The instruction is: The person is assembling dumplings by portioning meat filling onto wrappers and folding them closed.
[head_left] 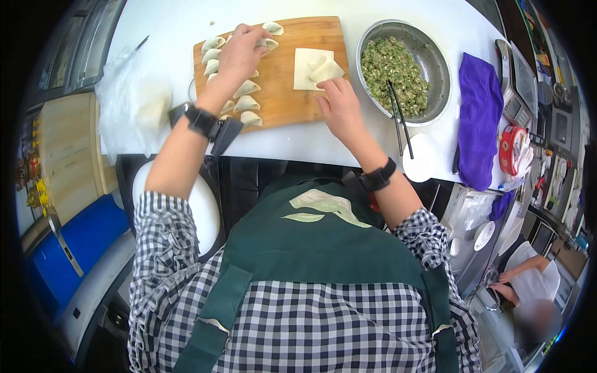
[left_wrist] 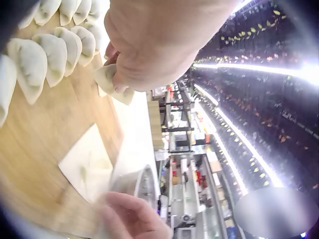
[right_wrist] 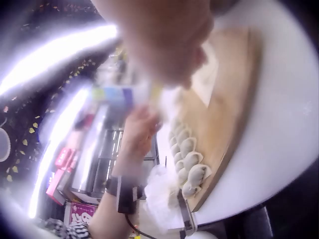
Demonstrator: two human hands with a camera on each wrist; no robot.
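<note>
My left hand (head_left: 241, 55) pinches a folded dumpling (head_left: 267, 44) over the far part of the wooden cutting board (head_left: 286, 105). In the left wrist view the same dumpling (left_wrist: 110, 82) sits between thumb and fingers. Rows of pleated dumplings (head_left: 247, 87) line the board's left side, partly hidden by that hand. Toward the board's right side, my right hand (head_left: 342, 110) pinches the near edge of a loose dough wrapper (head_left: 328, 69). This wrapper lies askew over a flat stack of square wrappers (head_left: 303, 61).
Right of the board stands a metal bowl (head_left: 440, 62) of green filling, black chopsticks (head_left: 398, 115) leaning over its rim. Nearby are a white dish (head_left: 421, 158), a purple cloth (head_left: 479, 118) and a scale (head_left: 515, 105). A plastic bag (head_left: 127, 99) lies at left. Another person (head_left: 528, 276) is at far right.
</note>
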